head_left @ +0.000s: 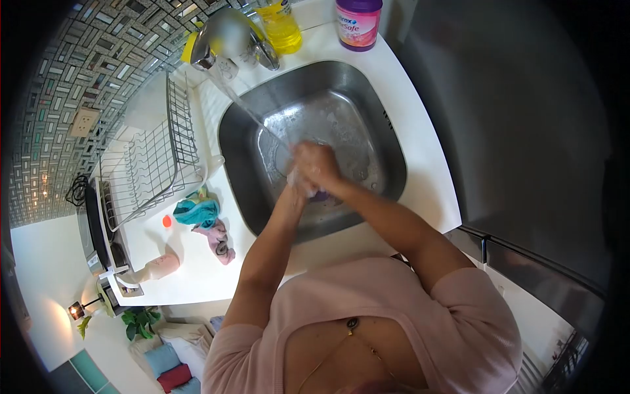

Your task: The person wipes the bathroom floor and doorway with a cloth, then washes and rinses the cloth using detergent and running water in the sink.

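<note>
My right hand (pixel 315 163) is closed and blurred, pressed over my left hand (pixel 300 182) above the sink (pixel 233 157). The fingers of my left hand are mostly hidden under the right. Whitish suds and a small bit of something purple (pixel 320 196) show just below the hands; its kind cannot be made out. A stream of water (pixel 252 115) runs from the faucet (pixel 205 58) down to my hands. Wet, foamy patches lie on the sink's bottom.
Left of the sink stand a wire dish rack (pixel 174 141), a teal cloth (pixel 197 211), a pinkish cloth (pixel 216 238), a red cap (pixel 167 221) and a pink bottle (pixel 161 266). Behind it are a yellow liquid bottle (pixel 282 29) and a purple-and-pink tub (pixel 358 26).
</note>
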A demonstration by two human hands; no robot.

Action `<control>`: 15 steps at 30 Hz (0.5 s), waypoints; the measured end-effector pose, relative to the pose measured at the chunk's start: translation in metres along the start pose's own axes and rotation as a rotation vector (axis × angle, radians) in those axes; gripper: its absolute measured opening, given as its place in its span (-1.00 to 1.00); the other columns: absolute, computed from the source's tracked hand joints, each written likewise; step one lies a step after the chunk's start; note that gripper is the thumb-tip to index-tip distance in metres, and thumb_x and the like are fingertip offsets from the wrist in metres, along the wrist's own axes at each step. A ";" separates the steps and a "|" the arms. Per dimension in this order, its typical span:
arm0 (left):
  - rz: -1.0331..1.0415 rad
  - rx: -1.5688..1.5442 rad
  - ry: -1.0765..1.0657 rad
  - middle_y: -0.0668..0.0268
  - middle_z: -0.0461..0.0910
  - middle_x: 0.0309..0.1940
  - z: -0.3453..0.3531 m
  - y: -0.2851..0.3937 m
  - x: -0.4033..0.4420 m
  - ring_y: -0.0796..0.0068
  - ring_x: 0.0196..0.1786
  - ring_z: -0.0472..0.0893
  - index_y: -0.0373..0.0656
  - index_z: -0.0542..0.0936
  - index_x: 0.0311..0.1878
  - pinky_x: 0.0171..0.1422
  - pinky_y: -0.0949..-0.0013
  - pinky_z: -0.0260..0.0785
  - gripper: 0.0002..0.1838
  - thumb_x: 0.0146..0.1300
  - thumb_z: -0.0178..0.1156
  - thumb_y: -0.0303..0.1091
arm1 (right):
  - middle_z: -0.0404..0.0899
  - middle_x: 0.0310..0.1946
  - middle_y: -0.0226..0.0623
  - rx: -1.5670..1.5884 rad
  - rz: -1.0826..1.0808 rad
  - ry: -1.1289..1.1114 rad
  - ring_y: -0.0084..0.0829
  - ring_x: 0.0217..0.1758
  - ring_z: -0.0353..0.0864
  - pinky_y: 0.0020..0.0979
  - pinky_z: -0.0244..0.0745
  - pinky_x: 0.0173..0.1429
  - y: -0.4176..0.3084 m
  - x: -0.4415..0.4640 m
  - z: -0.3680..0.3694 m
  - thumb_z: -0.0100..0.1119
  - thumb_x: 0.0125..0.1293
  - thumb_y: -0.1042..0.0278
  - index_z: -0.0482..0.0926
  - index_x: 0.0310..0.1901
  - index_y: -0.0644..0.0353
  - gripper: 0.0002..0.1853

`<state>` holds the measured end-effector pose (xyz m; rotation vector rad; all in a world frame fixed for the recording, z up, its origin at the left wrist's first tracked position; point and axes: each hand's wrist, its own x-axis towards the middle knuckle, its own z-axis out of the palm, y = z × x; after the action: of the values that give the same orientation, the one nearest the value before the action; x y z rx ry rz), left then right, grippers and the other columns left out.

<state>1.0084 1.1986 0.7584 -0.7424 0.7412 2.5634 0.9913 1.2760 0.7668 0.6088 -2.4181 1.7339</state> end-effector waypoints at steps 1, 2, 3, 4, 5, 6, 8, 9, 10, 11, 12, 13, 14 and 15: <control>0.029 0.107 0.171 0.37 0.44 -0.24 0.014 0.000 -0.009 0.41 -0.17 0.47 -0.09 0.41 -0.03 -0.06 0.40 0.41 -0.72 0.41 -0.16 -0.13 | 0.52 -0.52 -0.07 -0.060 0.191 -0.003 0.02 -0.46 0.51 -0.15 0.38 -0.35 0.014 0.015 -0.011 0.05 0.25 0.05 0.48 -0.53 0.17 -0.63; 0.023 0.108 0.170 0.35 0.45 -0.20 0.015 0.001 -0.011 0.38 -0.14 0.47 -0.10 0.41 -0.01 -0.04 0.37 0.41 -0.71 0.41 -0.16 -0.14 | 0.52 -0.53 -0.07 -0.117 0.384 -0.008 0.01 -0.46 0.51 -0.15 0.38 -0.33 0.020 0.022 -0.017 0.04 0.25 0.04 0.49 -0.53 0.17 -0.63; 0.020 0.107 0.165 0.33 0.45 -0.16 0.017 0.002 -0.011 0.35 -0.11 0.47 -0.11 0.41 0.01 -0.02 0.34 0.41 -0.70 0.41 -0.17 -0.15 | 0.53 -0.51 -0.05 -0.096 0.311 0.030 -0.03 -0.42 0.53 -0.14 0.39 -0.28 0.019 0.020 -0.011 0.00 0.28 0.04 0.51 -0.46 0.15 -0.65; 0.020 0.103 0.157 0.30 0.46 -0.13 0.019 0.005 -0.008 0.32 -0.08 0.47 -0.12 0.40 0.03 -0.01 0.31 0.41 -0.69 0.41 -0.17 -0.17 | 0.50 -0.55 -0.03 -0.089 0.161 0.061 0.00 -0.45 0.52 -0.15 0.37 -0.32 0.015 0.017 -0.002 0.01 0.28 0.06 0.48 -0.49 0.18 -0.64; 0.015 0.103 0.151 0.31 0.47 -0.15 0.022 0.007 -0.007 0.35 -0.10 0.48 -0.12 0.41 -0.02 -0.04 0.32 0.41 -0.70 0.40 -0.15 -0.13 | 0.48 -0.58 -0.02 -0.080 0.017 0.088 0.02 -0.47 0.50 -0.15 0.35 -0.35 0.001 0.009 0.009 0.03 0.29 0.08 0.46 -0.52 0.22 -0.62; 0.010 0.101 0.158 0.32 0.48 -0.18 0.027 0.009 -0.009 0.39 -0.11 0.48 -0.11 0.42 -0.07 -0.06 0.33 0.41 -0.70 0.39 -0.14 -0.10 | 0.45 -0.62 0.00 -0.070 -0.129 0.113 0.05 -0.50 0.48 -0.16 0.33 -0.39 -0.012 0.000 0.014 0.04 0.30 0.10 0.43 -0.55 0.26 -0.60; 0.001 0.116 0.189 0.34 0.50 -0.24 0.044 0.010 -0.016 0.45 -0.15 0.48 -0.10 0.44 -0.18 -0.12 0.34 0.41 -0.68 0.38 -0.11 -0.03 | 0.50 -0.56 0.01 -0.172 0.106 -0.012 0.04 -0.44 0.53 -0.16 0.36 -0.34 -0.019 0.005 0.007 0.02 0.29 0.02 0.46 -0.47 0.26 -0.59; 0.006 0.136 0.206 0.35 0.51 -0.27 0.056 0.011 -0.023 0.48 -0.17 0.49 -0.09 0.45 -0.23 -0.15 0.35 0.41 -0.66 0.37 -0.10 0.00 | 0.53 -0.51 0.00 -0.212 0.227 0.010 0.05 -0.40 0.54 -0.15 0.38 -0.30 0.000 0.015 0.001 0.01 0.29 0.00 0.47 -0.47 0.24 -0.59; 0.032 0.181 0.208 0.35 0.52 -0.29 0.059 0.013 -0.025 0.51 -0.19 0.49 -0.09 0.46 -0.28 -0.18 0.36 0.41 -0.63 0.36 -0.08 0.03 | 0.57 -0.47 -0.01 -0.254 0.350 0.034 0.06 -0.37 0.55 -0.14 0.40 -0.26 0.020 0.025 -0.007 0.00 0.28 -0.01 0.48 -0.47 0.22 -0.59; 0.054 0.238 0.218 0.36 0.54 -0.32 0.062 0.015 -0.027 0.55 -0.20 0.49 -0.08 0.47 -0.33 -0.20 0.37 0.41 -0.60 0.35 -0.07 0.07 | 0.56 -0.53 -0.08 -0.060 0.255 0.091 -0.08 -0.38 0.57 -0.23 0.41 -0.24 0.038 0.029 -0.014 0.02 0.26 -0.10 0.52 -0.43 0.27 -0.51; 0.129 0.384 0.187 0.38 0.53 -0.38 0.033 0.021 -0.012 0.59 -0.27 0.47 -0.10 0.50 -0.36 -0.23 0.40 0.38 -0.61 0.34 -0.03 0.03 | 0.57 -0.52 -0.11 -0.031 0.312 -0.198 -0.19 -0.39 0.56 -0.28 0.41 -0.24 0.043 0.035 -0.029 0.06 0.25 -0.08 0.54 -0.39 0.30 -0.52; 0.209 0.528 0.168 0.40 0.52 -0.44 0.005 0.027 0.002 0.63 -0.34 0.45 -0.13 0.54 -0.40 -0.26 0.44 0.35 -0.61 0.33 0.00 0.00 | 0.59 -0.51 -0.15 -0.001 0.364 -0.490 -0.31 -0.40 0.55 -0.32 0.41 -0.24 0.039 0.043 -0.048 0.10 0.23 -0.05 0.55 -0.36 0.34 -0.53; 0.289 0.667 0.141 0.41 0.51 -0.50 -0.017 0.037 0.011 0.67 -0.40 0.43 -0.15 0.57 -0.43 -0.28 0.48 0.32 -0.61 0.32 0.04 -0.03 | 0.60 -0.49 -0.19 0.027 0.412 -0.785 -0.42 -0.41 0.54 -0.37 0.41 -0.24 0.030 0.049 -0.064 0.15 0.21 -0.03 0.57 -0.33 0.37 -0.53; 0.284 0.955 0.119 0.48 0.51 -0.58 -0.018 0.044 0.004 0.72 -0.44 0.42 -0.18 0.60 -0.33 -0.31 0.54 0.27 -0.68 0.29 0.11 -0.09 | 0.58 -0.48 -0.27 -0.025 0.399 -0.790 -0.55 -0.33 0.51 -0.46 0.42 -0.18 0.017 0.051 -0.077 0.23 0.16 -0.01 0.59 -0.22 0.38 -0.51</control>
<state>0.9913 1.1543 0.7601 -0.4688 1.9988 1.9809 0.9268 1.3392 0.7940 1.0223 -3.2725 1.8330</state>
